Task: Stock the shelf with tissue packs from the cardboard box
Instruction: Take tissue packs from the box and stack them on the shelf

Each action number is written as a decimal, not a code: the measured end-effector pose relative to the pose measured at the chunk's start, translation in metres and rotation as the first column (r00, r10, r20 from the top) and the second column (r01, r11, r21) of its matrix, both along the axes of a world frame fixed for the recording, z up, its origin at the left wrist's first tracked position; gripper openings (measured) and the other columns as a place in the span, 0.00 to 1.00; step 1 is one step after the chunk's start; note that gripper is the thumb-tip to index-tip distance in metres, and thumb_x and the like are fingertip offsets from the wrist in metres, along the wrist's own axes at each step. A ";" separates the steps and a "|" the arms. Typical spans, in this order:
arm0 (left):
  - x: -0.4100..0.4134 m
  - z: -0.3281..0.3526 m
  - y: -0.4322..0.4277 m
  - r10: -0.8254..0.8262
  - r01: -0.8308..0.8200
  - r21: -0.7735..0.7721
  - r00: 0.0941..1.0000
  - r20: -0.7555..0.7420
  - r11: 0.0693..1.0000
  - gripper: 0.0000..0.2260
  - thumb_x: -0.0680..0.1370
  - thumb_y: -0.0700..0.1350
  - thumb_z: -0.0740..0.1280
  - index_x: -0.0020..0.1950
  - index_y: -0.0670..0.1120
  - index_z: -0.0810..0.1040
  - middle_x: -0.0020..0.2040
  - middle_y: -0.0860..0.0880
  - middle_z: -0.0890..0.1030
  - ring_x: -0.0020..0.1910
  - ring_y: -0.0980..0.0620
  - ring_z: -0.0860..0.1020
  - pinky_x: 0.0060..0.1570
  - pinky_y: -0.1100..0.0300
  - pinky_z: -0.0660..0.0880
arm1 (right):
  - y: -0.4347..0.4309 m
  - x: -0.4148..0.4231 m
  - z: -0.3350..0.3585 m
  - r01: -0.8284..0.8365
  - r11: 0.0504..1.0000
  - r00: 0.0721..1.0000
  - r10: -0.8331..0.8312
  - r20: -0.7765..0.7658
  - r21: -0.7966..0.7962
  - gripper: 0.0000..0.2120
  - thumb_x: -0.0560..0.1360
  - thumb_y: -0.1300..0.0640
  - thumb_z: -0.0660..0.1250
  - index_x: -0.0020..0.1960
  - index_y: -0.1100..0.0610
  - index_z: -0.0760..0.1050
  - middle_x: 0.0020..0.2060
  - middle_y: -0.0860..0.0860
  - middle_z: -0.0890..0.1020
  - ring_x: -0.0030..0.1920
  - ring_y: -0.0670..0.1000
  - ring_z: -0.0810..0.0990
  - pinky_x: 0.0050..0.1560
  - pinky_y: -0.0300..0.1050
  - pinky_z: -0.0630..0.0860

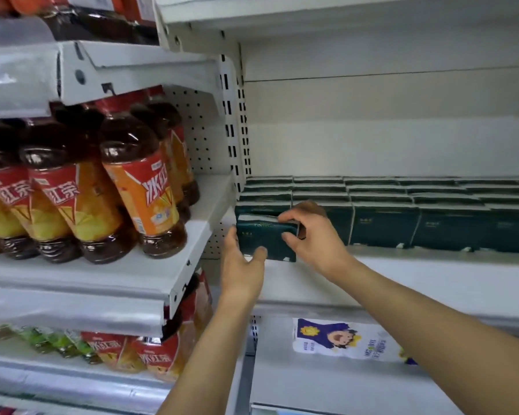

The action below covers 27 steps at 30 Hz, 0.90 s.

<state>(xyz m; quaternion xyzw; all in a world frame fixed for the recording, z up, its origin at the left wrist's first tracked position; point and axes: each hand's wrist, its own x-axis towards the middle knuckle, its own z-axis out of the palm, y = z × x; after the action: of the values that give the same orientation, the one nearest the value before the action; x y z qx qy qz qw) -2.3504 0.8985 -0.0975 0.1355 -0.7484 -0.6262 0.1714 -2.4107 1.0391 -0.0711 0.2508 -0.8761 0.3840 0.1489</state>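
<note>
Both my forearms reach up from the lower edge of view. My left hand (241, 266) cups the lower left corner of a dark green tissue pack (264, 238), thumb on its front. My right hand (313, 235) closes over the pack's right end, fingers curled across its top edge. The pack stands at the far left of the white shelf (402, 280), its base at the shelf surface. Behind and to its right, rows of matching packs (402, 211) fill the shelf. Left, past the upright, iced tea bottles (138, 187) lean on a neighbouring shelf.
</note>
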 end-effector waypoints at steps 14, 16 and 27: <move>-0.012 0.001 -0.007 0.008 -0.008 0.008 1.000 -0.018 1.000 0.27 0.76 0.39 0.66 0.72 0.53 0.62 0.65 0.51 0.75 0.65 0.52 0.73 0.68 0.47 0.69 | -0.013 -0.011 -0.005 0.170 0.973 0.962 -0.129 -0.242 0.159 0.16 0.72 0.56 0.73 0.60 0.52 0.79 0.55 0.51 0.75 0.59 0.54 0.71 0.53 0.50 0.76; -0.009 0.003 -0.007 0.020 -0.020 0.004 1.000 -0.021 1.000 0.28 0.76 0.40 0.67 0.73 0.53 0.61 0.69 0.51 0.72 0.68 0.51 0.70 0.69 0.46 0.68 | -0.009 -0.005 -0.003 0.162 0.972 0.969 -0.124 -0.212 0.172 0.20 0.73 0.55 0.72 0.65 0.52 0.76 0.58 0.52 0.75 0.62 0.55 0.69 0.58 0.52 0.73; 0.068 0.015 0.074 -0.052 0.052 -0.008 0.991 -0.127 0.999 0.13 0.79 0.40 0.64 0.61 0.54 0.75 0.57 0.56 0.79 0.55 0.57 0.78 0.53 0.62 0.76 | 0.087 0.076 -0.032 0.158 0.970 0.982 -0.175 -0.077 -0.186 0.07 0.77 0.58 0.67 0.53 0.51 0.79 0.50 0.43 0.76 0.53 0.44 0.72 0.49 0.36 0.68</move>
<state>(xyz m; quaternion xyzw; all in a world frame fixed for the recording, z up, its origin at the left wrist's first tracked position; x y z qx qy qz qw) -2.2819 0.9725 -0.0821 0.0753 -0.7407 -0.6361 0.2027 -2.3344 1.1266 -0.1035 0.1794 -0.8482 0.4350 0.2430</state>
